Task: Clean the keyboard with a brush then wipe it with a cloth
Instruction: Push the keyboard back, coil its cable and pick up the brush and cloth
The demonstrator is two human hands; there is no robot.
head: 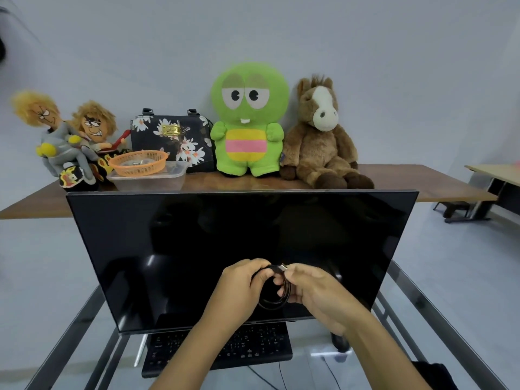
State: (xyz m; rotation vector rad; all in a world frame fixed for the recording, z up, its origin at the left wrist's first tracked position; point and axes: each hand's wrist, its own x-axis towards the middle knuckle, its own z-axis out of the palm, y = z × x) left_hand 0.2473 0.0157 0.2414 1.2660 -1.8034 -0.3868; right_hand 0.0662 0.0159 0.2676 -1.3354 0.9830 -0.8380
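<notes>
Both hands meet in front of the dark monitor (242, 249). The left hand (239, 288) and the right hand (315, 294) each curl their fingers round a coiled black cable (277, 301), its plug end (282, 267) poking up between them. Below them lies the keyboard (253, 344), black, flat, low-keyed, partly hidden by the forearms, on the glass bench (318, 370).

Both forearms reach forward; the left hand (242, 282) and right hand (312, 288) meet (fingers curled, pinching a cable (277, 291)).
</notes>
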